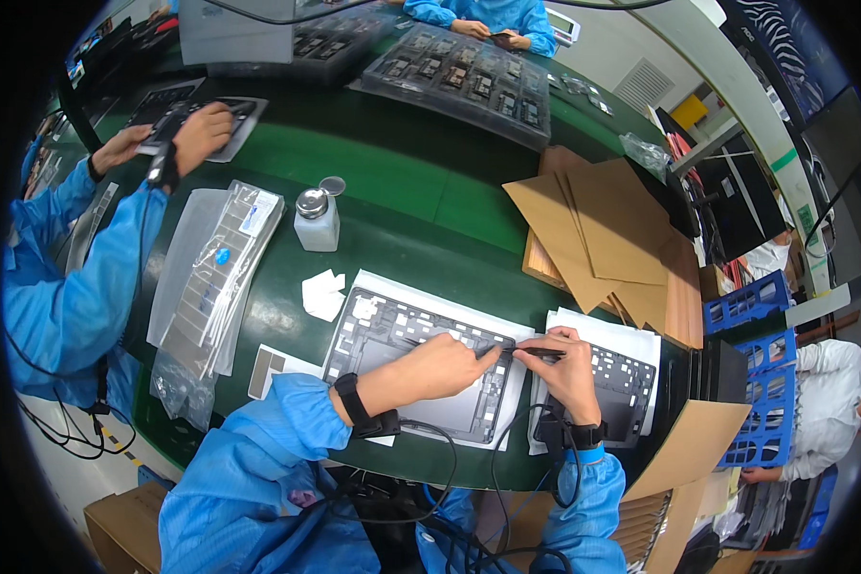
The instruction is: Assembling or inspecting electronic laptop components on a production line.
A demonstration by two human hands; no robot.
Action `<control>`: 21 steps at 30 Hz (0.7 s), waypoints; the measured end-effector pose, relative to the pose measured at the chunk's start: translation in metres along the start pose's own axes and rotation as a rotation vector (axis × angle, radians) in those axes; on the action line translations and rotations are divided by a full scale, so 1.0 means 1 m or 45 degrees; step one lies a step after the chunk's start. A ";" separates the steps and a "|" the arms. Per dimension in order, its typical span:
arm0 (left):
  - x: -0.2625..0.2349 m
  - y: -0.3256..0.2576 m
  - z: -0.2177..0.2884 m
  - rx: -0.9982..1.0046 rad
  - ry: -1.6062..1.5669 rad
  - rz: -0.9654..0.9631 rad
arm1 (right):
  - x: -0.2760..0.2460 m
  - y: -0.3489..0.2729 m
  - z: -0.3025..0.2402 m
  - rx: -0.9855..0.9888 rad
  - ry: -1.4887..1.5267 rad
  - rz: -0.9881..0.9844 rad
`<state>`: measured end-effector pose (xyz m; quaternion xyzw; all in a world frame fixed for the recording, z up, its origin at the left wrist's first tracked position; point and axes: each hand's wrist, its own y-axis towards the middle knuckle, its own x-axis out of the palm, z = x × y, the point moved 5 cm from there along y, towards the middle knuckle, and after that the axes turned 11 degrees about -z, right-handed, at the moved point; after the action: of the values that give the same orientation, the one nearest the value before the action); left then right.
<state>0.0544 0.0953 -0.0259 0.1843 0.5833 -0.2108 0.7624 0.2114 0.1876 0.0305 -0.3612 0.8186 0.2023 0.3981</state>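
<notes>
A grey tablet housing (421,368) with white patches and cut-outs around its rim lies on a white sheet in front of me. My left hand (440,373) rests over it, index finger reaching to its upper right corner and the other fingers curled; what they hold, if anything, is hidden. My right hand (566,368) pinches a slim black pen-like tool (542,352), its tip close to my left fingertip at that corner. Beside it, partly under my right wrist, a second tablet housing (631,387) lies on white sheets.
A pump bottle (317,222) stands beyond the housing, near a crumpled white paper (323,295). Bagged strips (222,277) lie left. Brown cardboard sheets (612,230) are stacked right; a parts tray (459,84) sits at the back. A co-worker's hands (177,139) handle a dark panel at left.
</notes>
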 end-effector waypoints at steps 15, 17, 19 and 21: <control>-0.002 0.003 0.002 0.020 -0.127 0.018 | -0.053 -0.045 -0.044 0.129 -0.152 0.252; -0.007 -0.002 0.001 0.004 -0.076 -0.002 | -0.062 -0.067 -0.068 0.274 -0.159 0.274; -0.004 0.002 0.006 -0.019 -0.039 -0.043 | -0.075 -0.104 -0.094 0.353 -0.208 0.400; 0.000 0.004 0.008 -0.041 0.003 -0.092 | -0.077 -0.139 -0.114 0.371 -0.211 0.563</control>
<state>0.0628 0.0951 -0.0237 0.1509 0.5937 -0.2286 0.7566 0.2914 0.0589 0.1546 -0.0949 0.8626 0.1933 0.4577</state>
